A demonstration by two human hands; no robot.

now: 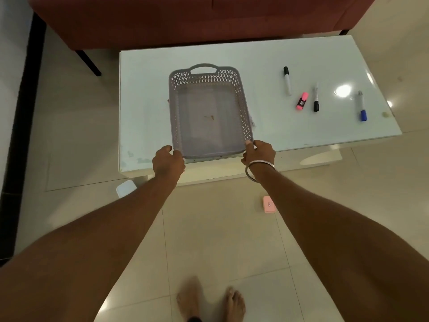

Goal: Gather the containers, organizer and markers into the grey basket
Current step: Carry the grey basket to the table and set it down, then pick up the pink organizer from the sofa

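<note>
The grey perforated basket (pixel 176 108) lies on the white glass table (pixel 267 56), with nothing inside it. My left hand (pixel 168 162) grips its near left corner and my right hand (pixel 258 153) grips its near right corner. To the right on the table lie a black-capped marker (pixel 287 80), a pink highlighter (pixel 302 100), a second black-capped marker (pixel 316 97) and a blue-capped marker (pixel 361 106). On the floor by the table sit a white container (pixel 126 188) and a small pink container (pixel 269 204).
A red sofa (pixel 185 17) on black legs stands behind the table. The tiled floor (pixel 220 240) spreads in front, with my bare feet (pixel 210 300) at the bottom. A dark strip runs along the left wall.
</note>
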